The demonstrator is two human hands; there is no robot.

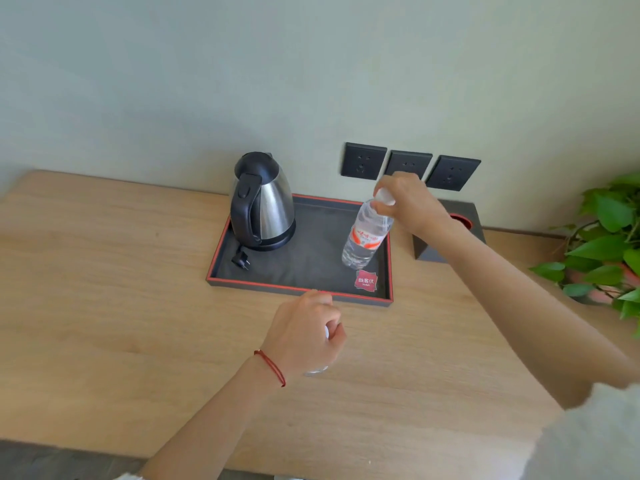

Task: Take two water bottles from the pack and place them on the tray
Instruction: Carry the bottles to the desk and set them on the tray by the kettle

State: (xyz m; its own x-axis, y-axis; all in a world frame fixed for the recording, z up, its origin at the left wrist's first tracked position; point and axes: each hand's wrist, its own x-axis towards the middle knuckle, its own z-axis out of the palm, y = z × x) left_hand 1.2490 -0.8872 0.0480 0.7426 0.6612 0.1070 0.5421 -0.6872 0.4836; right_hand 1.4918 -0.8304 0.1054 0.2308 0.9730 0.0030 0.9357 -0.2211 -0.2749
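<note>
A dark tray (311,258) with a red rim lies on the wooden table. A clear water bottle (365,237) with a red and white label stands tilted at the tray's right side. My right hand (410,199) grips it at the white cap and neck. My left hand (304,332) hovers over the table just in front of the tray's near edge, closed around a second bottle (317,370); only a bit of white cap and clear plastic shows under the hand. The pack is out of view.
A steel and black kettle (261,202) stands on the tray's left side, its plug (240,259) lying beside it. A red card (366,280) sits at the tray's near right corner. A dark box (446,233) and a green plant (602,237) are to the right. Three wall sockets (408,164) are behind.
</note>
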